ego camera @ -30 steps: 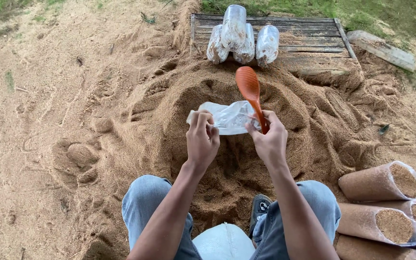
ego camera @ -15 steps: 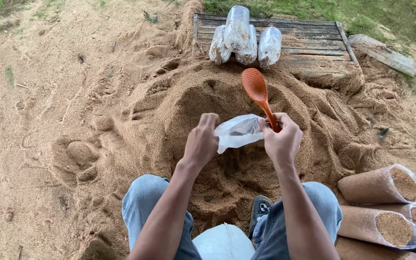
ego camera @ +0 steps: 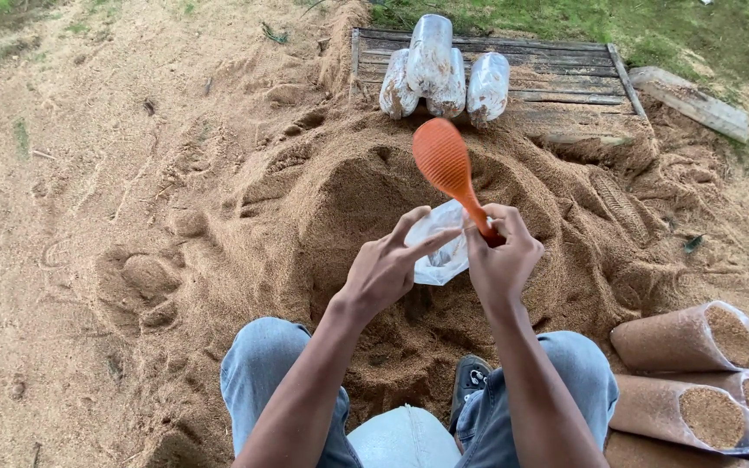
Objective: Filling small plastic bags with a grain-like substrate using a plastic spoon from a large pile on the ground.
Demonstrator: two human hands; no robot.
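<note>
Our right hand (ego camera: pixel 500 260) is curled tight around the handle of an orange scoop (ego camera: pixel 446 163), bowl up and tilted away from us, while it also pinches 1 edge of a small clear plastic bag (ego camera: pixel 440 251). Our left hand (ego camera: pixel 385 269) has its fingers spread, fingertips on the bag's other side. The bag looks empty and sits between both hands, above the near slope of the sawdust heap (ego camera: pixel 348 191). At the heap's far edge, 4 filled clear bags (ego camera: pixel 444 74) lie on a wooden pallet (ego camera: pixel 556 87). By the heap's right edge, 3 packed bags (ego camera: pixel 695 338) lie open-ended, sawdust showing. Compared with 0.5 s back, the bag is more bunched and the left fingers have opened out.
</note>
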